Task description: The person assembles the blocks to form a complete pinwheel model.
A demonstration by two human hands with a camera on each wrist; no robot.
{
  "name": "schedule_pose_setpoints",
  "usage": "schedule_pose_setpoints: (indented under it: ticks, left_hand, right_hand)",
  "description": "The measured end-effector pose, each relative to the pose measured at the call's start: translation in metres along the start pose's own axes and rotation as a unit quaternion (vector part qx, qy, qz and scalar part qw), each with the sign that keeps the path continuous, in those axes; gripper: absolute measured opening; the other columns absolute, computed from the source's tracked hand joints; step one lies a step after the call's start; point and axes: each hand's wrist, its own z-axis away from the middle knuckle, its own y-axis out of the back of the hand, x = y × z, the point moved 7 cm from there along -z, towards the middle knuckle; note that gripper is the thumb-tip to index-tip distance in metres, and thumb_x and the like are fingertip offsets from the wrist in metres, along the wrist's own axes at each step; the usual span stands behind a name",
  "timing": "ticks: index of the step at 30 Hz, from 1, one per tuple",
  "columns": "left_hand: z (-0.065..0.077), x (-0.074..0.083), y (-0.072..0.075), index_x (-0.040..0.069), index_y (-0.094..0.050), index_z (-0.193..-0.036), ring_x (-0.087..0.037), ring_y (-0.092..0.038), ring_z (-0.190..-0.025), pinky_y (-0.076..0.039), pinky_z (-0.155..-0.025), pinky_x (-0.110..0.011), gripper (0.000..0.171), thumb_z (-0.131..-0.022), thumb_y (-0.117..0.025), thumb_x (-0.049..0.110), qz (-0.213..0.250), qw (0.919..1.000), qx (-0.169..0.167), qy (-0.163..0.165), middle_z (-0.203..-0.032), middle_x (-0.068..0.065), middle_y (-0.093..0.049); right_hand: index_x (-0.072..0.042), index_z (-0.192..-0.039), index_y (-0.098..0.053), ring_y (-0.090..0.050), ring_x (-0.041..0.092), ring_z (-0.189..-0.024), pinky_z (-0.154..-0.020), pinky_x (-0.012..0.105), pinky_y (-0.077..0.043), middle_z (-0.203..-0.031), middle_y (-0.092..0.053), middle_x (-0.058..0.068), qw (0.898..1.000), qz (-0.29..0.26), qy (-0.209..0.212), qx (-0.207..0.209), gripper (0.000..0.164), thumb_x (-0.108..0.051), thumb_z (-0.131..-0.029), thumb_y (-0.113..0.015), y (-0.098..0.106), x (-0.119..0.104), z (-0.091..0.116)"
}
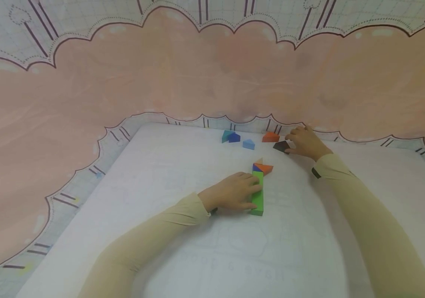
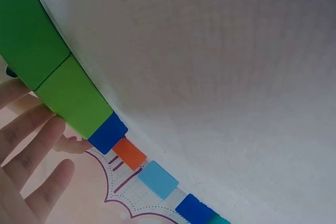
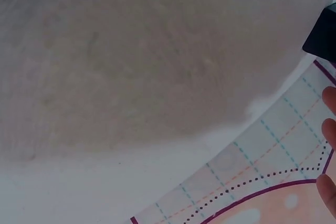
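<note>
My left hand (image 1: 235,191) rests with its fingers over a column of green blocks (image 1: 258,203), the thumb by the near end. In the left wrist view the column is a dark green block (image 2: 34,30) meeting a light green block (image 2: 79,95), with fingers stretched beside them. A blue block (image 1: 257,167), an orange triangular block (image 1: 266,169) and a pale wooden piece (image 1: 259,160) lie at the far end. Further back, my right hand (image 1: 307,142) holds the right end of a black block (image 1: 281,146) between thumb and fingers. Only fingertips show beside the black block in the right wrist view.
Along the back of the white table (image 1: 182,157) lie a teal block (image 1: 227,135), a dark blue block (image 1: 234,138), a light blue block (image 1: 248,144) and an orange block (image 1: 271,137). Patterned pink cloth (image 1: 197,74) hangs behind the table and borders its edge.
</note>
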Motion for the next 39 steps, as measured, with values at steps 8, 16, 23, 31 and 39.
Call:
schedule_pose_setpoints:
  ticks: [8, 16, 23, 31, 39]
  left_hand:
    - [-0.001, 0.0, -0.001, 0.016, -0.049, -0.129, -0.017, -0.046, -0.124, -0.034, -0.112, -0.034, 0.051, -0.092, -0.051, 0.051, -0.003, 1.0, 0.003, -0.001, -0.132, -0.002, -0.05]
    - [-0.001, -0.001, 0.0, 0.016, -0.049, -0.128, -0.018, -0.046, -0.124, -0.034, -0.111, -0.034, 0.05, -0.091, -0.051, 0.051, -0.005, 1.0, 0.003, 0.001, -0.132, -0.002, -0.05]
    - [-0.001, 0.0, 0.001, 0.016, -0.05, -0.127, -0.017, -0.046, -0.123, -0.034, -0.111, -0.034, 0.049, -0.091, -0.051, 0.05, -0.007, 1.0, 0.005, -0.001, -0.13, -0.001, -0.051]
    - [-0.001, 0.0, 0.0, 0.016, -0.049, -0.128, -0.018, -0.046, -0.124, -0.033, -0.112, -0.034, 0.051, -0.091, -0.051, 0.051, -0.004, 1.0, 0.003, 0.001, -0.131, -0.002, -0.05]
    - [-0.002, 0.0, -0.001, 0.016, -0.05, -0.127, -0.018, -0.047, -0.123, -0.034, -0.111, -0.035, 0.05, -0.091, -0.052, 0.05, -0.006, 1.0, 0.004, 0.0, -0.131, -0.002, -0.05]
  right_hand:
    - [-0.001, -0.105, -0.066, -0.054, 0.037, -0.106, -0.096, 0.061, -0.037, -0.105, -0.066, 0.019, 1.0, -0.001, 0.005, 0.001, 0.039, -0.029, -0.079, -0.073, 0.0, -0.005, 0.001]
    - [-0.003, -0.111, -0.061, -0.053, 0.038, -0.111, -0.102, 0.062, -0.033, -0.113, -0.063, 0.019, 0.999, -0.032, 0.001, -0.017, 0.043, -0.025, -0.077, -0.076, -0.002, -0.01, 0.0]
    - [-0.009, -0.103, -0.064, -0.055, 0.034, -0.106, -0.094, 0.053, -0.038, -0.107, -0.066, 0.014, 0.998, -0.04, 0.05, -0.002, 0.037, -0.023, -0.073, -0.08, 0.002, -0.025, 0.002]
    - [-0.008, -0.1, -0.068, -0.055, 0.033, -0.105, -0.093, 0.054, -0.039, -0.106, -0.066, 0.014, 0.999, -0.022, 0.046, -0.003, 0.037, -0.035, -0.076, -0.077, 0.003, -0.029, 0.002]
    - [-0.01, -0.11, -0.067, -0.052, 0.036, -0.112, -0.1, 0.059, -0.036, -0.114, -0.063, 0.017, 0.998, -0.027, 0.053, -0.017, 0.035, -0.024, -0.079, -0.075, 0.006, -0.04, 0.0]
